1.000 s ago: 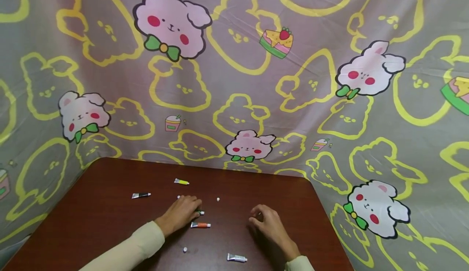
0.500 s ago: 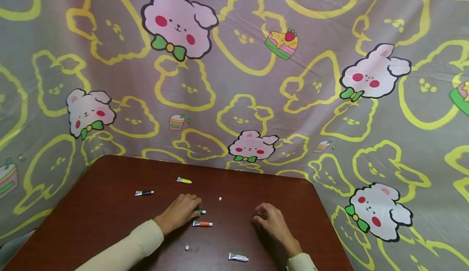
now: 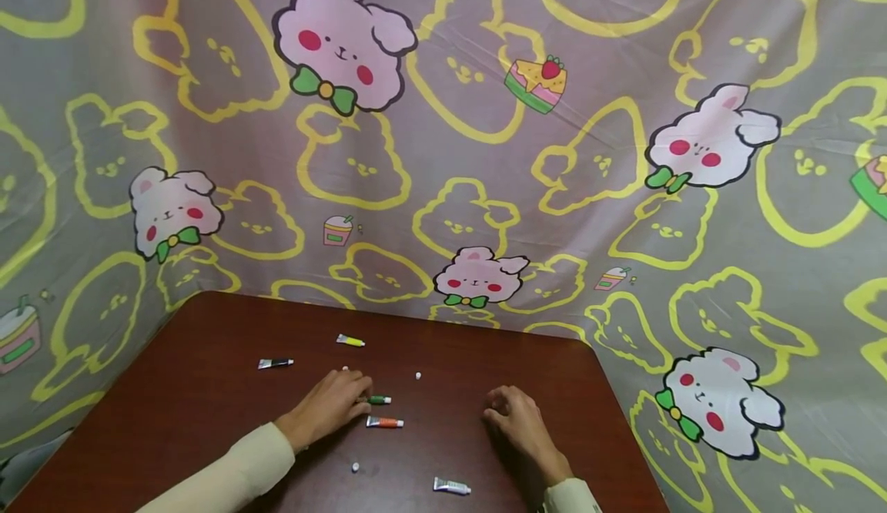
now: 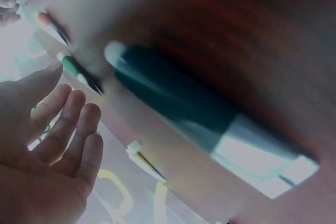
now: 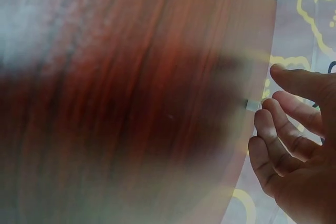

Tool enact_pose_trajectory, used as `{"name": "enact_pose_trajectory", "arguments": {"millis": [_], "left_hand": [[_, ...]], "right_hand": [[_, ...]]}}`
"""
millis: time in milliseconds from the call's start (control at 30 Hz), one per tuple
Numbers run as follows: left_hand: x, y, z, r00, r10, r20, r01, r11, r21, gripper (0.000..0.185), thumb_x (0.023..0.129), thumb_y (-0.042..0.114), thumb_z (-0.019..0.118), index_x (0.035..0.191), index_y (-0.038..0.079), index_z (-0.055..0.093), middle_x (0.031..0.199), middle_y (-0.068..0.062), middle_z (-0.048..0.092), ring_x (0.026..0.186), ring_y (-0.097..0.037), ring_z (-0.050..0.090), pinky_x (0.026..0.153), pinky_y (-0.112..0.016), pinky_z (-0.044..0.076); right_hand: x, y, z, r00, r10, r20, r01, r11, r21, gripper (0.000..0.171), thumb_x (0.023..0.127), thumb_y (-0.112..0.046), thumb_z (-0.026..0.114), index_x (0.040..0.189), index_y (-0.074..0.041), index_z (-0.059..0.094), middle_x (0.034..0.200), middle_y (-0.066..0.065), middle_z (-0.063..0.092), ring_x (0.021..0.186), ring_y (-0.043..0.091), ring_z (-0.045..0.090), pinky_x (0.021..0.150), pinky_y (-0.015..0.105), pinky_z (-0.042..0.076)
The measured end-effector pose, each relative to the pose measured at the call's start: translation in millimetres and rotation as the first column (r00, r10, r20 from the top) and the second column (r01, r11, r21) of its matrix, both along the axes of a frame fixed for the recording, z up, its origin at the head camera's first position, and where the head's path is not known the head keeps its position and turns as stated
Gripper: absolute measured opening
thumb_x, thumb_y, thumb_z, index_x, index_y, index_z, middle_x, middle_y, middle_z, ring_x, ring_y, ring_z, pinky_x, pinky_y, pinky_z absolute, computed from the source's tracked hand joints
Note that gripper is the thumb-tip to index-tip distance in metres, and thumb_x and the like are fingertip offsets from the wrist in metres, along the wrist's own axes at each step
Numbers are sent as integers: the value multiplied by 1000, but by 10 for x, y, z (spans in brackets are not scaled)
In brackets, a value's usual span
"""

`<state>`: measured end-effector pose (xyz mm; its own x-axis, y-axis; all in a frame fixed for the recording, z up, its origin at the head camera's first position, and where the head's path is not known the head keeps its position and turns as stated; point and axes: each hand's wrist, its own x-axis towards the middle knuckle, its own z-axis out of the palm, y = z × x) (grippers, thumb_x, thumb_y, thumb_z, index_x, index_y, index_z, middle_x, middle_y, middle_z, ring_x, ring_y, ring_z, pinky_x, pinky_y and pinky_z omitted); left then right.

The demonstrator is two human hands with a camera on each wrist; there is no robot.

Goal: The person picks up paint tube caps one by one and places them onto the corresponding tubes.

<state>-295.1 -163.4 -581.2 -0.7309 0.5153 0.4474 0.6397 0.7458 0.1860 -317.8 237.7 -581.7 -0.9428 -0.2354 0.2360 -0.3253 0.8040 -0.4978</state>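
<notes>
My left hand (image 3: pixel 341 399) lies flat on the dark red table (image 3: pixel 194 390), its fingertips just short of a green paint tube (image 3: pixel 379 400). An orange tube (image 3: pixel 384 422) lies right below that one. In the left wrist view the left hand (image 4: pixel 58 129) shows relaxed, empty fingers, apart from the green tube (image 4: pixel 79 72). To the right, my right hand (image 3: pixel 509 417) rests on the table with loosely curled fingers. The right wrist view shows the right hand (image 5: pixel 289 129) empty, with a small white cap (image 5: pixel 253 105) by its fingertips.
A yellow tube (image 3: pixel 349 340) and a black tube (image 3: pixel 275 363) lie farther back, and a white tube (image 3: pixel 452 486) lies near the front edge. Small white caps (image 3: pixel 418 376) (image 3: pixel 355 467) are scattered about. A bunny-print cloth (image 3: pixel 485 151) hangs behind and beside the table.
My left hand has drawn back a little toward me, uncovering more of the green tube. The right hand has hardly moved.
</notes>
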Motion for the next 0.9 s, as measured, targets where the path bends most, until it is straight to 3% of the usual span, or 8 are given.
{"name": "enact_pose_trajectory", "arguments": {"millis": [333,600,900], "left_hand": [[265,211,72,998,-47,38,48,999,-13,19,93,26,87,103,18,73,94,7,70,86,-13,66,76,-36,52],[396,473,134,989,-143,30,143,990,-16,19,92,23,87,99,18,70,94,7,70,85,-7,66,81,-34,58],[545,753,146,985,-172,0,172,985,-12,22,91,33,88,100,20,73,95,10,70,88,-7,63,83,-31,52]], "right_hand": [[-4,-3,22,1000,26,-1,-26,999,31,24,86,-15,91,106,-12,78,89,-4,68,80,10,61,72,28,50],[-3,-14,16,999,13,30,-14,999,33,27,85,-15,93,108,-11,78,89,-3,68,81,13,63,73,30,51],[6,-12,26,1000,12,25,-13,999,47,28,85,-15,93,108,-9,79,89,-2,68,81,13,64,74,33,51]]}}
